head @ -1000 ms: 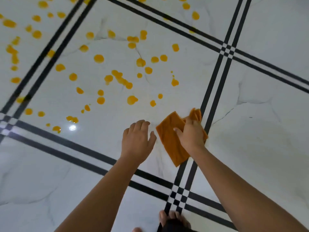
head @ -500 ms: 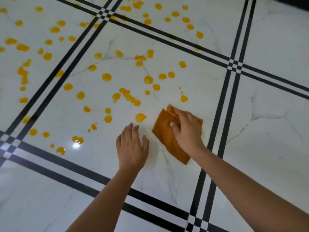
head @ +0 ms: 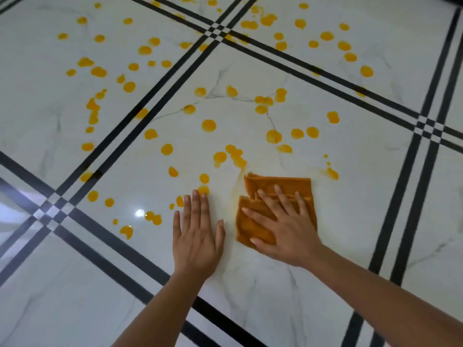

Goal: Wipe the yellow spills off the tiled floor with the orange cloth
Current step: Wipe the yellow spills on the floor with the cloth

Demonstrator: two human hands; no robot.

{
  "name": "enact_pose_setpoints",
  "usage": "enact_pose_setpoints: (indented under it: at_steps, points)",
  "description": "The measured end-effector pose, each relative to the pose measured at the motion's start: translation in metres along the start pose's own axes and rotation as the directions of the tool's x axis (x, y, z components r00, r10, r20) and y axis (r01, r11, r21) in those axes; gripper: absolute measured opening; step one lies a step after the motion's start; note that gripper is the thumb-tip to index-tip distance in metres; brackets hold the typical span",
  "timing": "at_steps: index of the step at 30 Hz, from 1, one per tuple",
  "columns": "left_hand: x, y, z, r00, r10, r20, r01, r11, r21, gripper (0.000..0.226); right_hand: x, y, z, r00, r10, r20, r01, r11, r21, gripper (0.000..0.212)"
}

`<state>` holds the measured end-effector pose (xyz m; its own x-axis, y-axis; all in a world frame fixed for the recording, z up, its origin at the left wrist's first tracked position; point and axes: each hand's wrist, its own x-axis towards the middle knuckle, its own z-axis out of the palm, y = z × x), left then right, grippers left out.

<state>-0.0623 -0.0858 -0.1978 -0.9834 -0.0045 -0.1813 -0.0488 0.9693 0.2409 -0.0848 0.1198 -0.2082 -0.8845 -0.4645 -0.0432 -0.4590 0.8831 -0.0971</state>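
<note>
The right hand (head: 283, 226) lies flat on the orange cloth (head: 278, 189), with the fingers (head: 280, 194) spread wide and pressing the cloth down on the tiled floor (head: 350, 234); they do not close around it, they only hold it under the palm. The cloth is folded, and its long side runs away from the person, a little to the right. The left hand (head: 196, 236) rests just beside it on the bare tile, fingers straight and together, holding nothing (it seems to serve as a support).

The yellow spills (head: 235, 155) lie mostly ahead and to the left of the cloth. The nearest group is just beyond the far left corner of the cloth, and a pale yellow smear shows on the tile beside that corner. One more drop (head: 332, 172) sits near the far right corner. Some small drops touch or nearly touch the tips of the left hand.

So the next push probably goes forward and leftward, and the right hand, which already has the cloth, is the nearer one for it. Most spills are not yet wiped.
</note>
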Motion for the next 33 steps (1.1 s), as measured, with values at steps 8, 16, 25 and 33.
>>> enact_pose_setpoints:
  at_steps: [8, 16, 25, 33]
  points:
    - [0.0, 0.004, -0.029, 0.996, -0.079, 0.046, 0.077, 0.996, 0.038, 0.074, 0.032, -0.024, -0.001, 1.0, 0.009, -0.014, -0.007, 0.993, 0.115, 0.078]
    - [0.026, -0.037, -0.047, 0.985, 0.035, 0.167, -0.051, 0.994, 0.093, 0.069, 0.113, -0.036, 0.001, 0.989, 0.145, -0.023, -0.14, 0.978, 0.154, 0.063]
    - [0.06, -0.106, -0.075, 0.966, 0.113, 0.231, -0.138, 0.986, 0.095, 0.073, 0.144, -0.049, -0.002, 0.998, 0.058, -0.034, -0.055, 0.995, 0.088, 0.06]
    - [0.057, -0.14, -0.061, 0.976, 0.141, 0.166, -0.149, 0.988, 0.043, 0.074, 0.161, -0.08, -0.005, 0.952, 0.3, -0.056, -0.289, 0.945, 0.155, 0.056]
